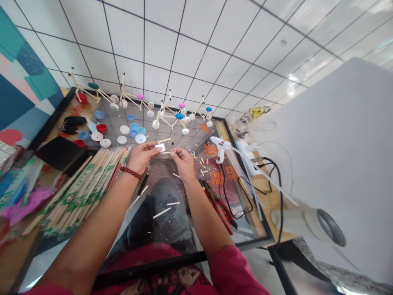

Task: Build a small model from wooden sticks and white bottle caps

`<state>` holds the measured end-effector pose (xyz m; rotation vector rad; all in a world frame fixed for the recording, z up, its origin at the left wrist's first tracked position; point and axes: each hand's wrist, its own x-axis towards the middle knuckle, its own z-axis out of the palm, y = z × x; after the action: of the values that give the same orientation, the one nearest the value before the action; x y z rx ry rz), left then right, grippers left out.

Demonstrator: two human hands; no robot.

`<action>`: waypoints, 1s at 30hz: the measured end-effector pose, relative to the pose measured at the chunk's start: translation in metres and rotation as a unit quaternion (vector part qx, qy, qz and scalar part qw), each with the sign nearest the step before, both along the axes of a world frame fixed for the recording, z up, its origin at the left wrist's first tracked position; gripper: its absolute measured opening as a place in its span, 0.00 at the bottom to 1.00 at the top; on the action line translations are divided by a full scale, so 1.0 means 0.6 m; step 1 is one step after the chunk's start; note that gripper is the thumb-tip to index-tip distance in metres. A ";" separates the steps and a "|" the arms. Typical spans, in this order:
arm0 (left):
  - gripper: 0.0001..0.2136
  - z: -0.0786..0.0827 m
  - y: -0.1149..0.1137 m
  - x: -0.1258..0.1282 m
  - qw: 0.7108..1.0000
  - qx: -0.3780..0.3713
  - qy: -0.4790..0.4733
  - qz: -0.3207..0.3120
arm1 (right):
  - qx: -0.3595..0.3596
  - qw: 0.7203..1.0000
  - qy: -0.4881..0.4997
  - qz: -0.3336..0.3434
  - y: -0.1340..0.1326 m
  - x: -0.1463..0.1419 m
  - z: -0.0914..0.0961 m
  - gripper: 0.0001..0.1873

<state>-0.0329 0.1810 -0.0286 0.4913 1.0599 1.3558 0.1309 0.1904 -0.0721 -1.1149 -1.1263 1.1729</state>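
Over the middle of the glass table point(181, 223), my left hand point(141, 157) pinches a small white piece point(160, 147), perhaps a bottle cap seen at an angle. A short wooden stick point(164, 140) juts out beside it; how the two are joined is unclear. My right hand point(184, 163) is closed on the end of another thin wooden stick point(166, 153), whose far tip points at the white piece. Just beyond my hands lie white and blue bottle caps point(140, 139). Cut stick pieces point(162, 212) are scattered nearer to me.
Small stick-and-cap bicycle models point(172, 119) line the far edge. Wrapped chopsticks point(82, 188), a black box point(63, 155) and keys point(74, 121) occupy the left. At right are a white glue gun point(220, 148) with its black cord, red-handled pliers point(222, 211) and glue sticks point(250, 186).
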 end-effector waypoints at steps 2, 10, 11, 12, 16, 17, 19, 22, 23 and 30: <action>0.23 0.000 0.000 0.000 1.000 0.002 0.001 0.001 | -0.002 1.000 -0.006 0.002 0.000 0.000 0.000 0.15; 0.25 0.003 -0.001 0.000 1.000 0.000 0.001 0.003 | -0.020 1.000 0.013 0.005 -0.001 -0.003 0.009 0.16; 0.25 0.004 -0.001 0.000 1.000 0.000 0.003 0.002 | -0.025 1.000 0.017 0.005 -0.002 -0.003 0.011 0.16; 0.25 0.004 -0.001 0.000 1.000 0.001 0.005 0.002 | -0.030 0.999 0.020 0.005 -0.002 -0.003 0.012 0.16; 0.24 0.005 -0.002 0.000 1.000 0.001 0.008 0.002 | -0.044 0.999 0.025 0.008 -0.004 -0.004 0.017 0.14; 0.24 0.004 -0.002 0.000 1.000 0.000 0.007 0.002 | -0.045 0.999 0.026 0.009 -0.005 -0.004 0.018 0.14; 0.24 0.003 -0.001 0.000 1.000 -0.001 0.007 0.002 | -0.047 0.998 0.029 0.010 -0.005 -0.005 0.019 0.13; 0.23 0.002 -0.001 0.000 1.000 -0.002 0.007 0.000 | -0.050 0.998 0.031 0.013 -0.005 -0.005 0.020 0.12; 0.23 0.002 -0.001 0.000 1.000 -0.002 0.007 0.000 | -0.051 0.998 0.032 0.014 -0.005 -0.005 0.021 0.12; 0.24 0.000 -0.001 -0.002 1.000 0.002 0.007 -0.004 | -0.054 0.998 0.034 0.015 -0.005 -0.004 0.021 0.11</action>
<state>-0.0338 0.1803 -0.0283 0.5080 1.0655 1.3508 0.1284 0.1872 -0.0595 -1.1344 -1.0416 1.2976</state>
